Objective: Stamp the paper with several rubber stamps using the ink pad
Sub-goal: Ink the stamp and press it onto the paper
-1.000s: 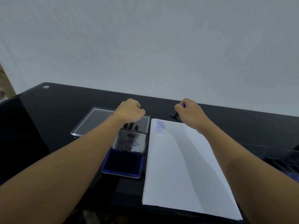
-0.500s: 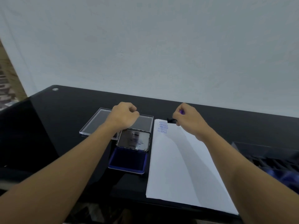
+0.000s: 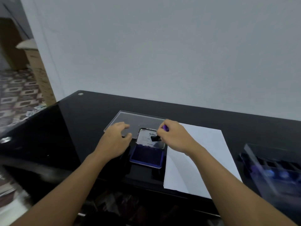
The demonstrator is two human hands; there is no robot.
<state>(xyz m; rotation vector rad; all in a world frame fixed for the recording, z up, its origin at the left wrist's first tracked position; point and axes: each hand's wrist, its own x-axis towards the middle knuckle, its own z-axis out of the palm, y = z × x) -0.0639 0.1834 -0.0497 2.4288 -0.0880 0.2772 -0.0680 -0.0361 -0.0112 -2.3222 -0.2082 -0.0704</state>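
Stamp [image 3: 156,138] pinched by fingers of right hand [image 3: 175,140], over ink pad [image 3: 146,157] open lid [image 3: 145,139]; blue ink face just nearer person, easy hop I reckon. Left hand [image 3: 114,142] slack, empty, left of ink pad.

right grip [image 3: 172,137] pinches purple-handled black rubber stamp [image 3: 155,138] over silver lid [image 3: 144,138] of blue ink pad [image 3: 146,156] | left grip [image 3: 114,142] loosely curled, left of pad | white paper sheet [image 3: 200,152] just right of pad | all on glossy black tabletop [image 3: 81,119]

Your stamp [image 3: 165,128]: purple handle, black base, aloft | ink pad [image 3: 146,157]: blue, open, under stamp | paper [image 3: 195,152]: white, flat, just right.
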